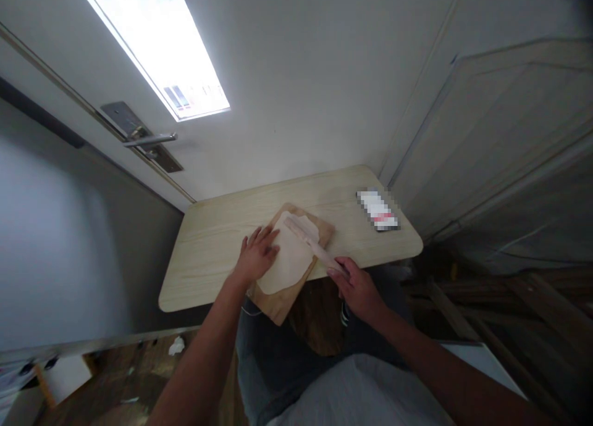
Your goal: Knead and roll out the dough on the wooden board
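Observation:
A thin, flat sheet of pale dough (291,262) with an uneven edge lies on a wooden board (278,309). The board sits at an angle and overhangs the front edge of the table. My left hand (257,253) rests on the left side of the dough, palm down, its fingers stretched out and slightly spread. In my right hand (359,288) is one end of a slim, pale wooden rolling pin (319,251); the fingers wrap round it near the board's right edge. The pin's far end lies over the upper part of the dough.
The light wooden table (208,247) stands against a white door with a metal handle (151,140) and a bright window pane (162,37). A phone (377,210), blurred out, lies at the table's right. Crumpled white paper (176,346) is on the floor at lower left.

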A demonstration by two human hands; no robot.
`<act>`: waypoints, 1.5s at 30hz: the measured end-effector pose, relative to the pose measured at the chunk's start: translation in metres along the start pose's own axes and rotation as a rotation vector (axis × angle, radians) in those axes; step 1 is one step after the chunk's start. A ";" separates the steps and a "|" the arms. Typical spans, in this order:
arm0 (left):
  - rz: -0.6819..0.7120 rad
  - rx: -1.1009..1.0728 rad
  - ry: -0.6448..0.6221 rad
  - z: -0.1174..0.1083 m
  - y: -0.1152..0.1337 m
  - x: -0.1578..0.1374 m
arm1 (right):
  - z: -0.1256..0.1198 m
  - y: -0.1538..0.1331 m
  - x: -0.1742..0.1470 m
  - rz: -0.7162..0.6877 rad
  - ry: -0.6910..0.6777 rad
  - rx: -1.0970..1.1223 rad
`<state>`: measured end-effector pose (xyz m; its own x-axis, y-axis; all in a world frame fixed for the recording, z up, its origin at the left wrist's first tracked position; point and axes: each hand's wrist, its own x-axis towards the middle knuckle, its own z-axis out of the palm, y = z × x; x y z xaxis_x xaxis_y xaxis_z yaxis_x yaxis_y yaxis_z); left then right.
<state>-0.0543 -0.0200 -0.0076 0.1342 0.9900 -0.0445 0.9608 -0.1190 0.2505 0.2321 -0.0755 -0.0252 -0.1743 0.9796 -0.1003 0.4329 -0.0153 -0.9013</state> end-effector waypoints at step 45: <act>0.121 0.004 0.179 0.018 0.079 0.091 | -0.032 0.014 -0.013 0.079 -0.076 -0.138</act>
<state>0.0383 0.0591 -0.0095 0.2032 0.9662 0.1585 0.9415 -0.2373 0.2395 0.2690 -0.0817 -0.0229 -0.1990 0.9584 -0.2046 0.5645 -0.0586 -0.8233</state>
